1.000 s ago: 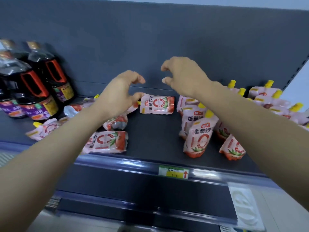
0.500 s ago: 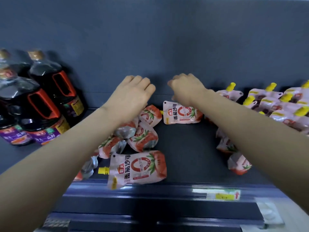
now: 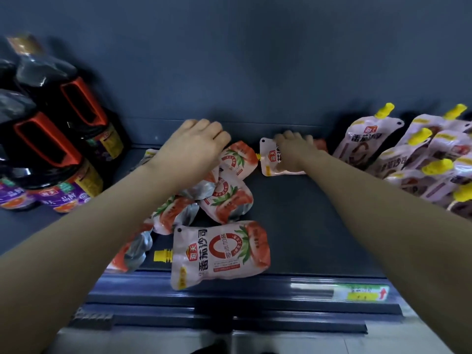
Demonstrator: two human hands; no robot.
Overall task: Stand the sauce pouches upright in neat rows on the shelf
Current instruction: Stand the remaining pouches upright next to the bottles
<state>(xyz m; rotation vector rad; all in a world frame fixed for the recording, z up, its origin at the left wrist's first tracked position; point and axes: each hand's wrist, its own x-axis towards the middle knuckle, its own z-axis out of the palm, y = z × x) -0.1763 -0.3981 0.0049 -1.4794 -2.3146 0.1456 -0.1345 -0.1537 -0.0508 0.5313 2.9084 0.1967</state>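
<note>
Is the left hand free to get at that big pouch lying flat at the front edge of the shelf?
Probably yes. The left hand rests on the pile behind it, and nothing lies on top of the front pouch.

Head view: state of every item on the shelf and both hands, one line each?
Front pouch: lying flat, spout left, overhanging shelf edge.
Pouch pile: toppled, overlapping.
Back pouch: lying flat, under right hand.
Right pouches: upright, leaning, in rows.
Sauce bottles: upright, capped.
Left hand: palm down on pile, grip unclear.
Right hand: pressed on back pouch, grip unclear.
</note>
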